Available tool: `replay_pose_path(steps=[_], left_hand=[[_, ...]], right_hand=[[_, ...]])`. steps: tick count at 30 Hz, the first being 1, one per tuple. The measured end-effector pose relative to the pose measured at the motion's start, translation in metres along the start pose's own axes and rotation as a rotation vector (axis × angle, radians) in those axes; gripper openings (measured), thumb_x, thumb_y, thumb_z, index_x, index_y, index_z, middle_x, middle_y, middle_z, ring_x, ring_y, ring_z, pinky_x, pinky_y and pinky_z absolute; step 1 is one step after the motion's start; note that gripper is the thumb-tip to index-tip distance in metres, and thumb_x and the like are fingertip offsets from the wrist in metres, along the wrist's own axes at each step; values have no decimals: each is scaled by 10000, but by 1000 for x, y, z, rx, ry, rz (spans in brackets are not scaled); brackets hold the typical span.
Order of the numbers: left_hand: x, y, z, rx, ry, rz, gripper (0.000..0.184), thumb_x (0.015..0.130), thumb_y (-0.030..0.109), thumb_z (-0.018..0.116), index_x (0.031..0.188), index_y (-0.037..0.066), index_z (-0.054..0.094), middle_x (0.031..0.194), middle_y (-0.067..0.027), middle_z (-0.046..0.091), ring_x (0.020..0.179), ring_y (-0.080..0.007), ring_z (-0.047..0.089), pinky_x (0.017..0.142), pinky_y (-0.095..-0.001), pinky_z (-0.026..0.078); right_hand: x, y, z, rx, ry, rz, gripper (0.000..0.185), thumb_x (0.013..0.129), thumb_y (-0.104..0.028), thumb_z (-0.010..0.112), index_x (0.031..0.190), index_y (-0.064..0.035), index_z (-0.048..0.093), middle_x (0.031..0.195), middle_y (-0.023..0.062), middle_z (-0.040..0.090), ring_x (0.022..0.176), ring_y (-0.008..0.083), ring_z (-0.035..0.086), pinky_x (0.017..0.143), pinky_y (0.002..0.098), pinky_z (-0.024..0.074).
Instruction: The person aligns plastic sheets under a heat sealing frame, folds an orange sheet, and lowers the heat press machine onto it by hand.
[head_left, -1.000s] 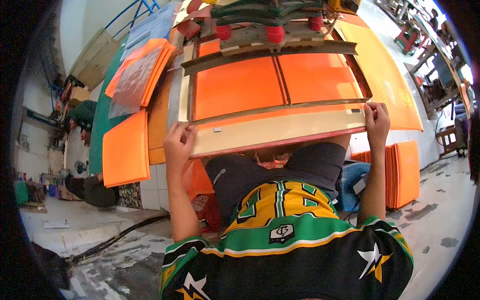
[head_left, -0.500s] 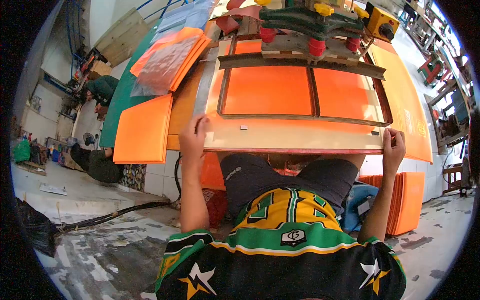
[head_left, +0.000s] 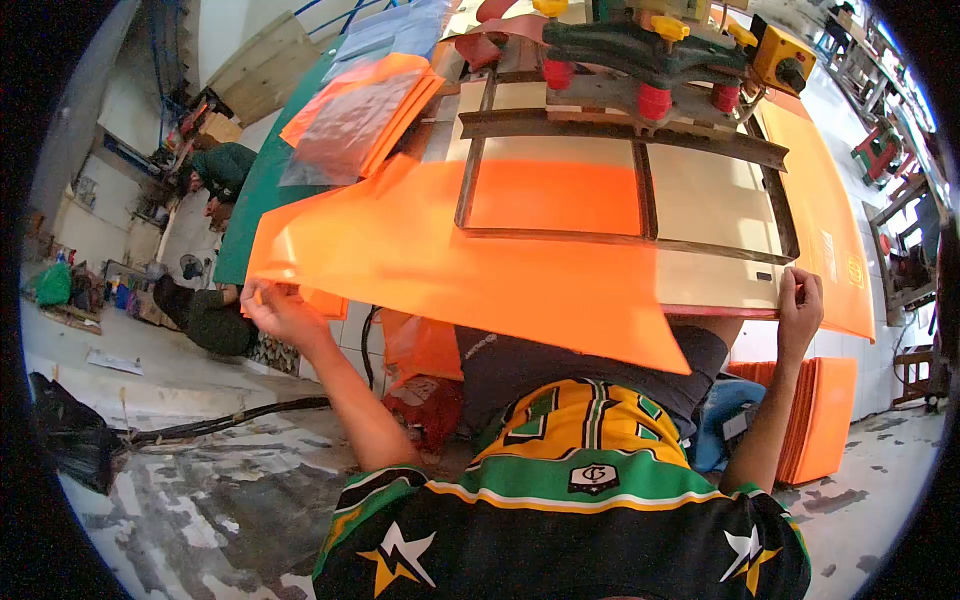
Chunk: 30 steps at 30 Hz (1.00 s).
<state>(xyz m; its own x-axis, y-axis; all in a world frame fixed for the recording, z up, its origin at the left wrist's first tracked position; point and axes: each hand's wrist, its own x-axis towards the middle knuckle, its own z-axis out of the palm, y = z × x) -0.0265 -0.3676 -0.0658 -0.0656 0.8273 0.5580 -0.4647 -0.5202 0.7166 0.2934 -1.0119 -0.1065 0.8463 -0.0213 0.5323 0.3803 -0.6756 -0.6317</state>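
My left hand (head_left: 283, 312) pinches the left edge of a large, thin orange sheet (head_left: 520, 270). The sheet is bent; part of it lies under the dark metal frame (head_left: 650, 200), and its lower right corner hangs over my lap. Under the frame is a cream board (head_left: 710, 275) with a small dark mark near its right end. Against the board's front right corner is my right hand (head_left: 801, 305), fingers curled together; whether they grip the board's edge is hidden.
Behind the frame stands a press (head_left: 660, 60) with yellow knobs and a yellow switch box (head_left: 783, 58). Folded orange sheets under clear plastic (head_left: 360, 120) lie at left. An orange stack (head_left: 815, 420) stands low at right. Another person (head_left: 220, 170) is at far left.
My left hand has moved left and down, pulling the orange sheet partly out from under the frame, baring more cream board. The right hand stays by the board's corner.
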Motion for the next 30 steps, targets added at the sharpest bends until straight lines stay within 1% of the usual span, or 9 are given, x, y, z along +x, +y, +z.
replay_pose_path(steps=[1, 3, 7, 9, 11, 15, 18, 22, 30], left_hand=[[13, 8, -2, 1, 0, 4, 228, 1070, 202, 596, 1166, 0, 551, 992, -109, 660, 937, -244, 686, 853, -423, 591], [42, 21, -8, 1, 186, -111, 242, 1048, 201, 620, 1146, -17, 582, 1047, -138, 677, 973, -292, 692, 878, -446, 582], [143, 3, -47, 0, 172, -184, 302, 1010, 204, 661, 1116, -74, 614, 1119, -189, 689, 972, -328, 706, 863, -478, 602], [194, 0, -51, 135, 297, -255, 365, 969, 208, 703, 1075, -134, 634, 1170, -232, 688, 962, -352, 725, 830, -518, 626], [263, -15, -72, 95, 345, -286, 379, 930, 175, 719, 1068, -167, 630, 1154, -252, 690, 939, -379, 736, 801, -547, 643], [345, 7, -95, 68, 416, -208, 382, 937, 192, 705, 1081, -155, 635, 1160, -247, 692, 954, -381, 732, 822, -545, 630], [366, 35, -114, 84, 425, -134, 384, 942, 204, 694, 1090, -146, 638, 1166, -243, 694, 966, -382, 728, 838, -543, 620], [369, 45, -142, 151, 434, -131, 389, 948, 221, 680, 1103, -134, 643, 1173, -238, 696, 982, -383, 724, 858, -541, 608], [297, -27, -200, 358, 501, -358, 401, 962, 255, 652, 1129, -109, 652, 1186, -228, 700, 1013, -386, 715, 900, -536, 582]], right_hand=[[0, 1, 1, 4, 0, 0, 216, 1004, -183, 665, 1019, 27, 713, 933, 68, 648, 752, 142, 562, 704, 299, 480], [0, 2, 1, 13, -2, -3, 212, 1003, -182, 666, 1019, 25, 711, 941, 72, 653, 761, 148, 566, 709, 306, 484], [2, 0, -1, -9, -25, 23, 201, 1000, -173, 668, 1013, 23, 707, 939, 72, 651, 767, 155, 572, 716, 309, 488], [2, 1, -1, -10, -26, 7, 190, 998, -166, 667, 1008, 21, 703, 933, 71, 645, 759, 158, 571, 719, 311, 489], [0, 1, 0, -8, -25, 11, 192, 999, -169, 664, 1010, 19, 702, 931, 72, 642, 759, 159, 570, 721, 312, 489], [0, -1, 0, -28, -28, 4, 200, 1007, -177, 654, 1018, 16, 701, 930, 77, 636, 773, 164, 569, 736, 319, 488], [0, 1, 1, -31, -31, 4, 203, 1011, -176, 650, 1022, 19, 701, 935, 82, 636, 792, 171, 577, 756, 325, 491], [2, 7, 3, -34, -37, 6, 204, 1013, -174, 647, 1020, 23, 698, 941, 83, 638, 797, 177, 581, 769, 330, 492], [1, 1, 0, -24, -47, 23, 187, 1011, -167, 651, 1003, 14, 699, 929, 80, 634, 785, 171, 567, 747, 322, 484]])
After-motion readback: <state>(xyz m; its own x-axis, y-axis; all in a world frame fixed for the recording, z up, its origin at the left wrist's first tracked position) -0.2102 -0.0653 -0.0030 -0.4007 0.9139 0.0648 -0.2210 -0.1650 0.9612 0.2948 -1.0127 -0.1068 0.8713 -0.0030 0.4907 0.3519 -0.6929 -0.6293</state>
